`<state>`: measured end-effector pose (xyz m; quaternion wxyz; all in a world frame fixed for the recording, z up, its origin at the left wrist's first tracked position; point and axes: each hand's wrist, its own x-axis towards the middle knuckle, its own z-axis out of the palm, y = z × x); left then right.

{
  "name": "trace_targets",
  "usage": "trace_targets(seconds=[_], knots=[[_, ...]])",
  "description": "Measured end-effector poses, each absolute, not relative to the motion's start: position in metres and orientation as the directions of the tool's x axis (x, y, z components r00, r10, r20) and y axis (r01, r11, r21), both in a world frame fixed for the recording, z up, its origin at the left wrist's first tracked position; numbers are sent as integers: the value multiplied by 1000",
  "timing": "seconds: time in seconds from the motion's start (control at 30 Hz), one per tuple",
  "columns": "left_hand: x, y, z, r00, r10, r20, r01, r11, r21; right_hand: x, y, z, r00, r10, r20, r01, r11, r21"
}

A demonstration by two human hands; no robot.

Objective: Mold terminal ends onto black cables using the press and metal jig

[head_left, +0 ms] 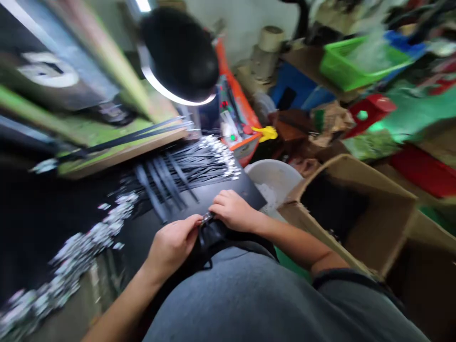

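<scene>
Close to my body, at the edge of the dark tabletop, my left hand [174, 242] and my right hand [233, 210] face each other. Both are closed, with fingertips pinching a small shiny metal piece [207, 218] between them. Black loops [204, 244] hang below it; blur hides its exact kind. Just beyond my hands lies a pile of black strips [194, 164] with whitish ends, and a few strips stretch across the dark work surface [228, 194] toward me. To the left runs a long heap of small silvery-white pieces [89, 247].
A round black lamp [180, 54] hangs over the back of the table, beside a green-and-wood stand [124, 156]. On the right are a white bucket [276, 171], an open cardboard box [384, 228] and a green basket [363, 64]. An orange container [242, 104] stands behind.
</scene>
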<state>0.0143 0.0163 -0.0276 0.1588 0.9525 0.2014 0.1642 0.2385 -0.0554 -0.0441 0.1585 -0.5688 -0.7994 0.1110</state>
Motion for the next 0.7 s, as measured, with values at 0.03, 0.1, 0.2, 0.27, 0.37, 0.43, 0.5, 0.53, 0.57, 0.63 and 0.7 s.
trace_targets(seconds=[0.03, 0.1, 0.2, 0.27, 0.37, 0.43, 0.5, 0.53, 0.57, 0.63, 0.7], knots=[[0, 7, -27, 840, 472, 268, 347, -847, 402, 233, -54, -40, -356, 930, 87, 851, 361, -382], [-25, -2, -20, 805, 525, 276, 391, -819, 419, 228, -40, -26, -499, 865, -46, 790, 432, -436], [-58, 9, 4, 799, 556, 230, 489, -822, 290, 220, 8, 4, -680, 709, -184, 681, 520, -516], [-75, 27, 23, 757, 625, 192, 607, -781, 149, 198, 48, 22, -691, 707, -149, 647, 513, -564], [-93, 59, 36, 669, 729, 144, 739, -673, -32, 141, 96, 33, -520, 844, -131, 750, 377, -544], [-103, 75, 34, 668, 738, 98, 744, -658, -116, 102, 116, 28, -378, 909, -174, 839, 257, -479], [-113, 83, 34, 680, 729, 78, 731, -664, -161, 74, 126, 22, -320, 929, -187, 866, 207, -455], [-118, 84, 36, 675, 731, 98, 736, -658, -158, 66, 127, 21, -321, 929, -185, 864, 207, -460], [-123, 82, 41, 660, 737, 145, 751, -646, -137, 62, 126, 23, -332, 926, -180, 857, 217, -467], [-129, 73, 58, 580, 762, 288, 803, -594, -43, 68, 119, 33, -395, 907, -144, 813, 273, -515], [-128, 61, 77, 454, 769, 450, 841, -537, 68, 86, 106, 47, -468, 879, -89, 740, 335, -584]])
